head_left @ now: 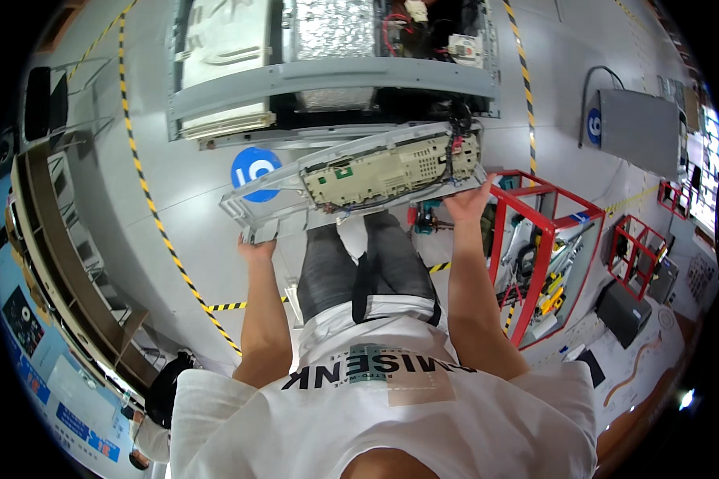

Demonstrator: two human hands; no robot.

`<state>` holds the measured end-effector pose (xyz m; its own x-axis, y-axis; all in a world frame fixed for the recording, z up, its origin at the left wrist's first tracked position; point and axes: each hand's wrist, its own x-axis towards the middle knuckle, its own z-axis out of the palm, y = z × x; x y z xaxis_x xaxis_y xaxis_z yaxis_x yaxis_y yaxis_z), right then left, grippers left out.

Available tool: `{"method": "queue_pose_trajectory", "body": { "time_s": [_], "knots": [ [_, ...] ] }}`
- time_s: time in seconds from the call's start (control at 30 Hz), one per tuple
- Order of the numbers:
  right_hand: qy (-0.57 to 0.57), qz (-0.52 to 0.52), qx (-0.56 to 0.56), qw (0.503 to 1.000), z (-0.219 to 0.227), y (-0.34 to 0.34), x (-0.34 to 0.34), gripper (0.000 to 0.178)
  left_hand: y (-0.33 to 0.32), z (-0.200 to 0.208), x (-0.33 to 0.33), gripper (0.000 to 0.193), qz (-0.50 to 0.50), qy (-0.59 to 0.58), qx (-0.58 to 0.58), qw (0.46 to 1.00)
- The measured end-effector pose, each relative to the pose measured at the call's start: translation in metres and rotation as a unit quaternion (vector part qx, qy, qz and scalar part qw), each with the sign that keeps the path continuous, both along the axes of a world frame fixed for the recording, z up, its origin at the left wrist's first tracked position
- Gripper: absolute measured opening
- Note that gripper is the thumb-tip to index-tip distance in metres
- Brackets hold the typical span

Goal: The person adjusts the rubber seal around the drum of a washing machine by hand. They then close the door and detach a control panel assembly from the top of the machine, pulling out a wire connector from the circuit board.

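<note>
With both hands I hold up an appliance control panel (pixel 284 182), a long grey plastic frame whose back side faces up. A beige circuit-board housing (pixel 391 169) with dark wiring fills its right part. My left hand (pixel 257 248) grips the lower left corner, fingers partly hidden beneath. My right hand (pixel 470 203) holds the right end from below, its thumb along the edge. The panel slants, right end farther from me. Just beyond it stands an opened metal appliance (pixel 327 77) with foil-like silver lining and exposed wires. A wire bundle (pixel 460 120) lies between panel and appliance.
A red-framed tool rack (pixel 547 223) stands close by my right arm. Black-and-yellow tape (pixel 148 188) marks the floor, which bears a round blue sticker (pixel 256 172). At far right is a grey cart (pixel 639 128); shelving (pixel 72 271) and another person (pixel 148 439) are at left.
</note>
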<state>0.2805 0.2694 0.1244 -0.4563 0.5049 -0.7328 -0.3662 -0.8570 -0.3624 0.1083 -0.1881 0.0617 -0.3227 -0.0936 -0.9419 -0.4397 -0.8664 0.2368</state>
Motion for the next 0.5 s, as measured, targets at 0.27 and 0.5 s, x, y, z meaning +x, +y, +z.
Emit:
{"method": "queue_pose_trajectory", "body": {
  "time_s": [0.27, 0.5],
  "knots": [
    [0.018, 0.01, -0.014, 1.0, 0.006, 0.014, 0.011, 0.066, 0.003, -0.009, 0.024, 0.062, -0.024, -0.053, -0.003, 0.998],
    [0.029, -0.036, 0.0, 0.999, 0.008, 0.012, -0.012, 0.064, 0.022, 0.004, 0.017, 0.07, -0.039, -0.068, 0.011, 0.997]
  ]
}}
